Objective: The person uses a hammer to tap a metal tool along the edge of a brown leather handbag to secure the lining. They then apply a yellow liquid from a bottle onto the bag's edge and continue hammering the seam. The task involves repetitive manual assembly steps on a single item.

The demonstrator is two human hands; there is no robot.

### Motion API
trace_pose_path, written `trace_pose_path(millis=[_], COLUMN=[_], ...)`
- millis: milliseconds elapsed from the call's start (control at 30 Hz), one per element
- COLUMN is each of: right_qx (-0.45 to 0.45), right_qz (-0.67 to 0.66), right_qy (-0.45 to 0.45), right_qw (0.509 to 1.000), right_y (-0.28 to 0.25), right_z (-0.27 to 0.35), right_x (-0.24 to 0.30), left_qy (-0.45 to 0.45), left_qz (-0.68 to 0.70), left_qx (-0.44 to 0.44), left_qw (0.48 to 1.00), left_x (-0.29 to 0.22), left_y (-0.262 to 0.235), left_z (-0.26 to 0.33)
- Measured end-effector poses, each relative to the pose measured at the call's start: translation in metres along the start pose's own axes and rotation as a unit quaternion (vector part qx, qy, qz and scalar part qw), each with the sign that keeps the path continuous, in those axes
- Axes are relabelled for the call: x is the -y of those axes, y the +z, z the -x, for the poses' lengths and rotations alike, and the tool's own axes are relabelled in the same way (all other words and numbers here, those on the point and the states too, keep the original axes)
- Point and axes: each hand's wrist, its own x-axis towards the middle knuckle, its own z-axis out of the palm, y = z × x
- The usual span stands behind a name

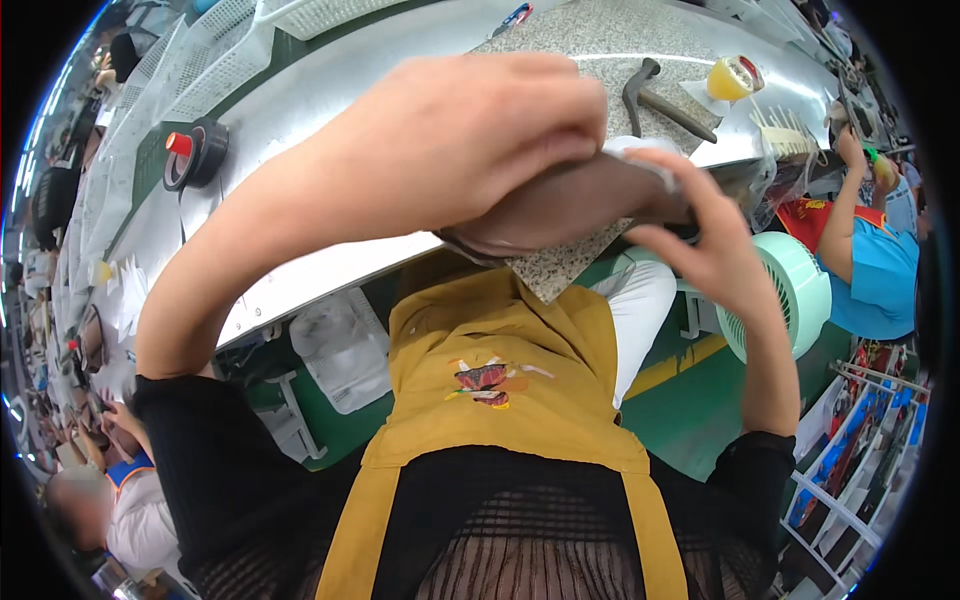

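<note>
A brown, smooth shoe upper (585,205) is held up in front of me above the near edge of the bench, with a whitish lining showing at its right end. My left hand (490,130) grips it from above, fingers curled over its upper edge. At its right end my right hand (705,225) has its thumb and fingers around the end, somewhat smeared by motion. Parts of the upper are covered by my left hand. Below it a corner of a speckled stone slab (560,268) shows.
On the stone slab lies a hammer (668,108), beside a yellow pot (733,80). A black roll with a red cap (195,152) stands at left, near white plastic baskets (215,65). A mint-green fan (785,295) is at right, near a co-worker in blue (875,270) and a rack (850,470).
</note>
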Motion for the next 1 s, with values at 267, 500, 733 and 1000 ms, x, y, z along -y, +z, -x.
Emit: trace_pose_path(millis=[267, 500, 733, 1000], right_qx=[0.033, -0.045, 0.007, -0.004], right_qz=[-0.109, 0.124, 0.150, 0.061], right_qy=[0.061, -0.075, -0.216, -0.132], right_qw=[0.992, 0.988, 0.965, 0.989], right_y=[0.003, 0.036, 0.073, 0.014], right_z=[-0.050, -0.023, -0.051, -0.011], right_x=[-0.064, -0.048, -0.029, -0.034], left_qy=[-0.375, -0.181, 0.023, -0.140], left_qz=[0.395, 0.034, -0.087, 0.091], left_qx=[0.067, 0.024, 0.191, 0.198], left_qw=[0.836, 0.983, 0.977, 0.966], left_x=[0.092, 0.069, 0.052, 0.023], left_y=[0.052, 0.026, 0.051, 0.038], left_z=[0.019, 0.055, 0.056, 0.060])
